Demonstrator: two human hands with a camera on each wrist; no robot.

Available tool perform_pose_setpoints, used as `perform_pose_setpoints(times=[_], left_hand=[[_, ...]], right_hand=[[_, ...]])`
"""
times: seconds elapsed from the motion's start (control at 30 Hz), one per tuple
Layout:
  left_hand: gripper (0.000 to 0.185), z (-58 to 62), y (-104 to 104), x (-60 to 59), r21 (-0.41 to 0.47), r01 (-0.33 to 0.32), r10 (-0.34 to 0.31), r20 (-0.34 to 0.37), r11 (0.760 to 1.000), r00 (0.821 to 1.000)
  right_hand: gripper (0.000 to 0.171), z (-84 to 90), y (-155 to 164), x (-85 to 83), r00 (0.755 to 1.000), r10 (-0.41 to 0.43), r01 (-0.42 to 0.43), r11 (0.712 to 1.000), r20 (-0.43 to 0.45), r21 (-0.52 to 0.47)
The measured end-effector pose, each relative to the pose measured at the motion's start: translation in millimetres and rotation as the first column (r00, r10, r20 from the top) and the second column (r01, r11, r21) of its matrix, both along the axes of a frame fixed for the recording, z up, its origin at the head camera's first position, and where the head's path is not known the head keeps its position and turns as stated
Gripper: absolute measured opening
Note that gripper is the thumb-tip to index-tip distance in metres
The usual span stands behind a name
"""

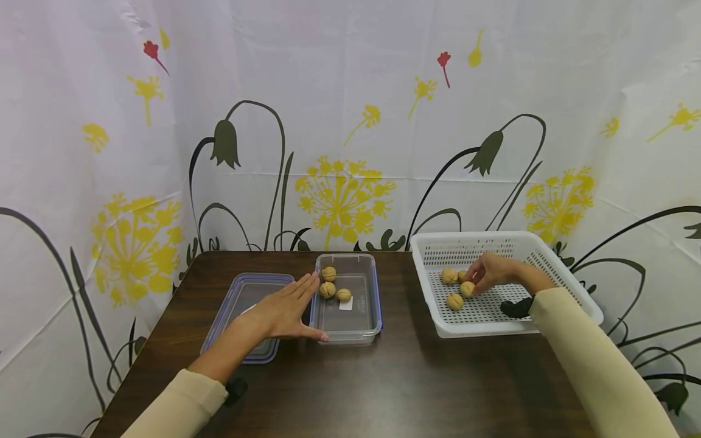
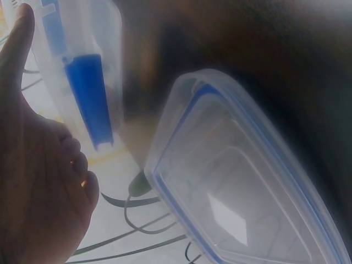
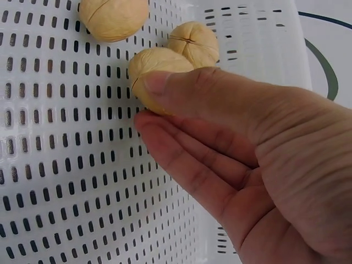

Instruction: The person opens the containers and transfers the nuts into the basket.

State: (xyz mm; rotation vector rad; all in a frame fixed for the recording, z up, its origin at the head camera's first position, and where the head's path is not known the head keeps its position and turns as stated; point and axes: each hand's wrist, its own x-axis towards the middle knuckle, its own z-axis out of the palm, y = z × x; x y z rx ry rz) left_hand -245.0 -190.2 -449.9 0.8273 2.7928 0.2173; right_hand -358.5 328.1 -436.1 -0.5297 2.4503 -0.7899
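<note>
My right hand (image 1: 495,272) reaches into a white perforated plastic basket (image 1: 446,328). It pinches a walnut (image 3: 155,58) between thumb and fingers, low over the basket floor. Several other walnuts (image 1: 455,302) lie around it. My left hand (image 1: 279,311) has its fingers straight and thumb spread, at the left side of a clear plastic container (image 1: 361,289); fingertips and thumb overlap its rim in the head view. Inside that container, 3 walnuts (image 1: 327,290) lie toward the back left, beside a small white label (image 1: 345,303).
A clear lid (image 1: 267,280) with a blue seal lies on the dark wooden table (image 1: 394,389), partly behind my left hand. The container has blue latches (image 2: 91,99). Behind the table hangs a white curtain (image 1: 350,73) printed with flowers.
</note>
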Motion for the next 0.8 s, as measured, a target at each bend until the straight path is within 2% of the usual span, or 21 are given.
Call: perform_pose_setpoints(times=[0.2,0.43,0.63,0.8], left_hand=[[0.129,-2.1,0,0.0,0.016,0.015,-0.015,-0.003,1.000,1.000],[0.129,-2.4,0,-0.9,-0.028,0.007,-0.008,-0.008,1.000,1.000],[0.128,0.2,1,0.8,-0.010,0.005,-0.005,-0.010,1.000,1.000],[0.128,1.3,0,1.2,-0.010,0.000,0.000,-0.017,1.000,1.000]], right_hand=[[0.036,-3.4,0,-1.8,1.000,0.020,-0.020,1.000,0.003,0.021],[0.037,-4.2,4,-1.9,1.000,0.011,-0.010,0.999,-0.010,0.046],[0.036,2.8,7,0.8,0.999,0.021,-0.018,0.999,-0.042,0.051],[0.035,9.8,9,0.0,0.994,0.040,-0.039,0.999,-0.104,0.018]])
